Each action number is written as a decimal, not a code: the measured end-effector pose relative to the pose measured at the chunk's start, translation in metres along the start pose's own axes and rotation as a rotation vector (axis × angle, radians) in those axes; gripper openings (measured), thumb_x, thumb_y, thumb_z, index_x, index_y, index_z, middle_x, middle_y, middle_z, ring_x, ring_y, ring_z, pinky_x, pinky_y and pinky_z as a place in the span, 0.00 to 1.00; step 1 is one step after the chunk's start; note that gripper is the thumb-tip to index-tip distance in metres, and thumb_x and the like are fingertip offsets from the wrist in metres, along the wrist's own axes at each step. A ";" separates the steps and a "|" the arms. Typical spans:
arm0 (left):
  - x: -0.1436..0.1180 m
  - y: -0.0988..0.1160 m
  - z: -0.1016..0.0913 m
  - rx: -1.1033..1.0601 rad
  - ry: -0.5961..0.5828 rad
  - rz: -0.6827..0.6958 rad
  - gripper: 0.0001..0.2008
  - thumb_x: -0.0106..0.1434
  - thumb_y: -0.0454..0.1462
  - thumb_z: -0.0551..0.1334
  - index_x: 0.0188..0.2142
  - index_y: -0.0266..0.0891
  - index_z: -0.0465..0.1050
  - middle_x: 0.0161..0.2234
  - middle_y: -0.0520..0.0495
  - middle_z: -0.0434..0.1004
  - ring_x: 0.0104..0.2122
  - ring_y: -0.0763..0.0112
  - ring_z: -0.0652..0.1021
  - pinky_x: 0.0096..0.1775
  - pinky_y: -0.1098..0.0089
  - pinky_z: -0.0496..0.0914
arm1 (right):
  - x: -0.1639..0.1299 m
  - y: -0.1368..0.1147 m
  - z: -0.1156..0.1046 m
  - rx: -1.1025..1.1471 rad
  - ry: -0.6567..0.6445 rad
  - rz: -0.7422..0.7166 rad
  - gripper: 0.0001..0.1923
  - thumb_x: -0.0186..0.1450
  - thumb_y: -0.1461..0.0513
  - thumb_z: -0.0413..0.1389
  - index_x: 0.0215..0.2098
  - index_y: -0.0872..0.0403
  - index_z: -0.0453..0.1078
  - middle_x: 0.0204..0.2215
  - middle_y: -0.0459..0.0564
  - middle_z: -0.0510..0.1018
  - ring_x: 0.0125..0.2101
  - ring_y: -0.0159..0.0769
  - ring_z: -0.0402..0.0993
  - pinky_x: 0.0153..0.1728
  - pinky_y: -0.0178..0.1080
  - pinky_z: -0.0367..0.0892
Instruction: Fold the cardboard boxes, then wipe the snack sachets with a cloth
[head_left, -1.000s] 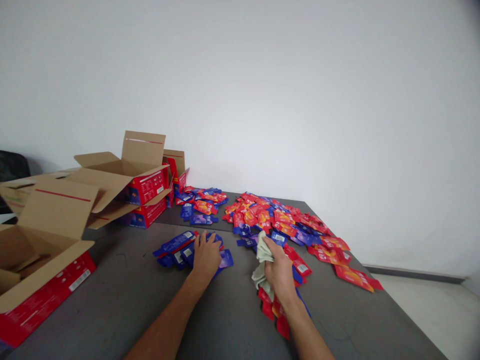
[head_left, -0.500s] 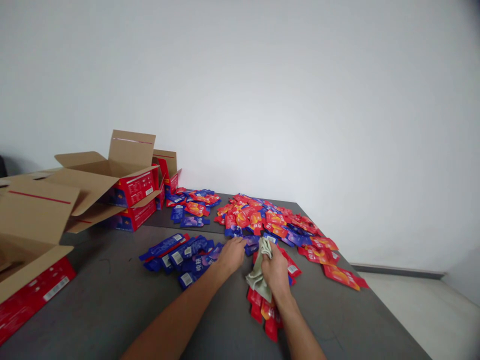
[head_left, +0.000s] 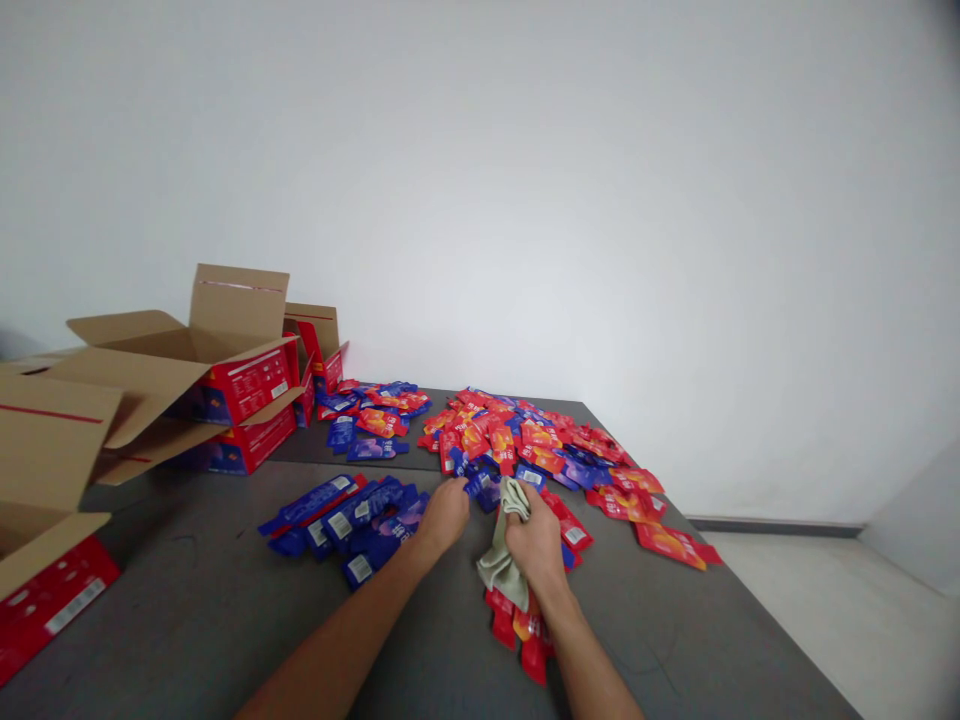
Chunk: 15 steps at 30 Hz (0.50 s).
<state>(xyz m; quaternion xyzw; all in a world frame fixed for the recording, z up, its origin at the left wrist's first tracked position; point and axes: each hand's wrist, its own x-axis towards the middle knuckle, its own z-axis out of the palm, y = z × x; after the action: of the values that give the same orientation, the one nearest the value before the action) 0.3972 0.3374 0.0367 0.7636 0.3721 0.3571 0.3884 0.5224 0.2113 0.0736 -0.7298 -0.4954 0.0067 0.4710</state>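
Note:
My left hand (head_left: pixel 445 518) is closed around the end of a blue pouch (head_left: pixel 478 484), which points toward the cloth. In my right hand (head_left: pixel 537 548) is a crumpled pale green cloth (head_left: pixel 498 567), gripped with the fingers wrapped round it. Under the cloth and right forearm lie several red pouches (head_left: pixel 534 655), partly covered. To the left of my left hand, blue pouches (head_left: pixel 337 525) with white barcode labels lie overlapping, with a bit of red among them. Beyond both hands spreads a large mixed pile of red and blue pouches (head_left: pixel 501 440).
Open cardboard boxes with red and blue printed sides (head_left: pixel 251 385) are stacked at the left. Another open box (head_left: pixel 56 605) stands nearer. A smaller mixed pouch pile (head_left: pixel 380 423) lies by the wall. The grey table (head_left: pixel 247 630) ends at a slanting right edge.
The view has turned slightly right, so things sit further left. My left hand now shows the blue pouch's end sticking out from its fingers. The cloth stays in my right hand.

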 end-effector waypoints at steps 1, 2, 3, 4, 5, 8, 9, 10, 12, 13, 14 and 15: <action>-0.002 0.002 -0.006 -0.038 0.007 -0.014 0.11 0.56 0.32 0.57 0.36 0.39 0.77 0.37 0.39 0.79 0.43 0.57 0.76 0.50 0.62 0.64 | -0.001 0.000 0.001 0.017 -0.012 -0.017 0.25 0.58 0.69 0.50 0.53 0.54 0.71 0.44 0.54 0.81 0.44 0.44 0.78 0.48 0.44 0.71; -0.006 0.004 -0.011 -0.091 0.001 -0.032 0.11 0.55 0.32 0.57 0.35 0.39 0.77 0.35 0.41 0.79 0.40 0.59 0.77 0.46 0.63 0.67 | -0.002 -0.001 0.003 0.032 -0.022 -0.038 0.26 0.57 0.69 0.50 0.53 0.53 0.71 0.45 0.53 0.80 0.45 0.44 0.77 0.49 0.44 0.70; -0.010 0.006 -0.017 -0.170 -0.024 -0.062 0.11 0.53 0.31 0.58 0.35 0.39 0.77 0.32 0.43 0.79 0.36 0.60 0.77 0.41 0.65 0.68 | -0.004 -0.001 0.005 0.045 -0.030 -0.062 0.27 0.57 0.70 0.49 0.54 0.53 0.71 0.46 0.53 0.80 0.46 0.44 0.77 0.50 0.45 0.70; -0.016 0.008 -0.022 -0.281 -0.065 -0.097 0.13 0.50 0.31 0.59 0.36 0.38 0.77 0.31 0.45 0.78 0.32 0.62 0.77 0.37 0.67 0.68 | -0.005 -0.002 0.006 0.055 -0.035 -0.089 0.28 0.56 0.70 0.49 0.54 0.53 0.70 0.47 0.53 0.79 0.47 0.44 0.76 0.51 0.45 0.69; -0.023 0.010 -0.026 -0.420 -0.118 -0.136 0.16 0.47 0.29 0.59 0.37 0.38 0.76 0.30 0.47 0.78 0.29 0.64 0.76 0.33 0.69 0.68 | -0.007 -0.003 0.008 0.064 -0.037 -0.119 0.29 0.55 0.71 0.49 0.54 0.53 0.70 0.47 0.53 0.79 0.48 0.44 0.75 0.52 0.46 0.69; -0.045 0.014 -0.036 -0.837 -0.267 -0.205 0.25 0.41 0.26 0.59 0.42 0.37 0.75 0.30 0.49 0.76 0.26 0.70 0.74 0.29 0.72 0.65 | -0.014 -0.011 0.010 0.109 -0.061 -0.213 0.34 0.51 0.73 0.49 0.55 0.51 0.70 0.47 0.52 0.78 0.47 0.43 0.74 0.51 0.46 0.69; -0.052 0.015 -0.039 -0.918 -0.290 -0.208 0.27 0.40 0.25 0.58 0.43 0.37 0.74 0.30 0.50 0.76 0.26 0.71 0.73 0.29 0.72 0.65 | -0.016 -0.014 0.010 0.133 -0.080 -0.249 0.36 0.50 0.74 0.49 0.55 0.50 0.70 0.47 0.51 0.78 0.47 0.42 0.74 0.51 0.46 0.69; -0.057 0.015 -0.040 -0.976 -0.299 -0.211 0.28 0.40 0.25 0.57 0.44 0.37 0.74 0.29 0.50 0.75 0.25 0.72 0.72 0.28 0.73 0.64 | -0.018 -0.018 0.010 0.158 -0.099 -0.287 0.37 0.49 0.75 0.48 0.56 0.50 0.70 0.47 0.51 0.77 0.47 0.42 0.74 0.51 0.46 0.69; -0.065 0.015 -0.042 -1.046 -0.293 -0.224 0.30 0.39 0.24 0.56 0.45 0.38 0.73 0.28 0.51 0.74 0.24 0.74 0.71 0.27 0.73 0.63 | -0.021 -0.024 0.009 0.212 -0.124 -0.375 0.38 0.50 0.76 0.48 0.57 0.49 0.68 0.50 0.52 0.76 0.49 0.42 0.72 0.52 0.47 0.68; -0.067 0.015 -0.042 -1.067 -0.288 -0.233 0.31 0.38 0.24 0.56 0.45 0.39 0.73 0.28 0.51 0.74 0.24 0.74 0.71 0.27 0.73 0.63 | -0.022 -0.026 0.010 0.236 -0.128 -0.422 0.37 0.52 0.76 0.48 0.58 0.48 0.67 0.51 0.52 0.75 0.50 0.43 0.71 0.52 0.48 0.68; -0.069 0.016 -0.043 -1.081 -0.288 -0.243 0.32 0.38 0.24 0.55 0.46 0.39 0.73 0.28 0.51 0.74 0.24 0.73 0.72 0.27 0.73 0.63 | -0.023 -0.027 0.010 0.256 -0.126 -0.465 0.36 0.54 0.75 0.49 0.59 0.48 0.67 0.53 0.52 0.75 0.51 0.43 0.70 0.52 0.48 0.68; -0.070 0.016 -0.042 -1.093 -0.291 -0.251 0.33 0.38 0.23 0.55 0.46 0.39 0.73 0.28 0.51 0.74 0.25 0.73 0.73 0.27 0.73 0.63 | -0.023 -0.027 0.011 0.269 -0.123 -0.503 0.35 0.56 0.75 0.49 0.59 0.47 0.66 0.54 0.52 0.74 0.52 0.43 0.69 0.52 0.49 0.68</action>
<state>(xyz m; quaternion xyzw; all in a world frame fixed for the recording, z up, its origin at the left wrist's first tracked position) 0.3337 0.2853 0.0513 0.4434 0.1642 0.3401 0.8129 0.4859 0.2038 0.0751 -0.5132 -0.6831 -0.0003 0.5196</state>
